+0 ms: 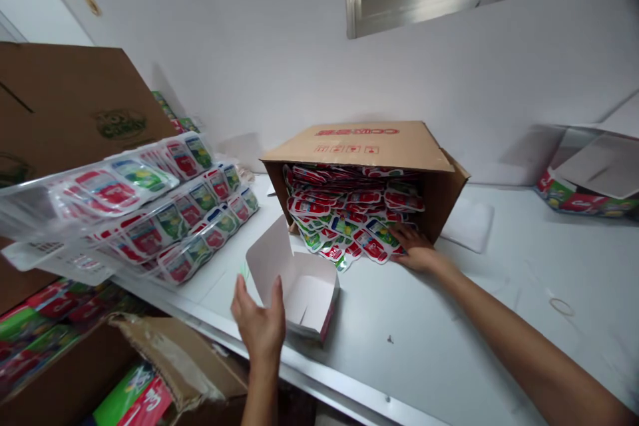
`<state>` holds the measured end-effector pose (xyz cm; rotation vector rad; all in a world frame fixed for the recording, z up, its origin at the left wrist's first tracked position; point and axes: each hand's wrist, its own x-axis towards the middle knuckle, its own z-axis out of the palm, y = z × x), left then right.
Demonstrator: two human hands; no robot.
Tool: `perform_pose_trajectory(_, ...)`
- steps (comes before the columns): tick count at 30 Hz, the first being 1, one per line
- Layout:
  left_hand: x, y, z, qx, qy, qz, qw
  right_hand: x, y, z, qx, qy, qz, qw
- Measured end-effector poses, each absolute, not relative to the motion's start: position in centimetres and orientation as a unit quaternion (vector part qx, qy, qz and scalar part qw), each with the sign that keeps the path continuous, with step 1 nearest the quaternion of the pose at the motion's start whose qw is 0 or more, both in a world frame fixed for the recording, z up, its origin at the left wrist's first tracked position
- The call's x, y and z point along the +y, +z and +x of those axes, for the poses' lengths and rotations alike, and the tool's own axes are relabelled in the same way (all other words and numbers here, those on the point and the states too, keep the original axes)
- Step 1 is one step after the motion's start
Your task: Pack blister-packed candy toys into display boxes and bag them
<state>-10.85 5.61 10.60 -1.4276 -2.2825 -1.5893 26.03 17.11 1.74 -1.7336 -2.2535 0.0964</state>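
My left hand (260, 316) is raised in front of a small open box (312, 286), its fingers and thumb apart with nothing between them. The box is white inside, with its lid flap standing up on the left and no packets visible in it. At the mouth of a brown carton (359, 140) lying on its side, my right hand (413, 247) rests on the right edge of a heap of packets (372, 243). Its fingers are stretched out over them, the tips partly hidden. The packets are flat, bottle-shaped, red and green, and spill from the carton onto the white table (399, 313).
Clear plastic trays (164, 239) of similar packets are stacked on the left, by a large brown carton (74, 93). An open carton (174, 359) with printed boxes stands below the table edge. On the right are a printed box (584, 193) and a rubber band (562, 307).
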Motion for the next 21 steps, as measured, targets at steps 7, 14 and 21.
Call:
perform_pose_trajectory(7,-2.9,4.9,-0.5,-0.46,-0.434,-0.775,-0.01,13.1,0.8,24.3,-0.85,0.0,-0.511,0.128)
perform_pose_trajectory(14,3.8,2.1,0.8,-0.388,-0.295,-0.866,-0.109,4.9,3.3,23.9,-0.916,0.055,-0.356,0.175)
perform_pose_trajectory(21,4.5,3.1,0.6,-0.513,-0.461,-0.636,-0.347,2.6,2.7,27.5,-0.857,0.136,-0.474,0.149)
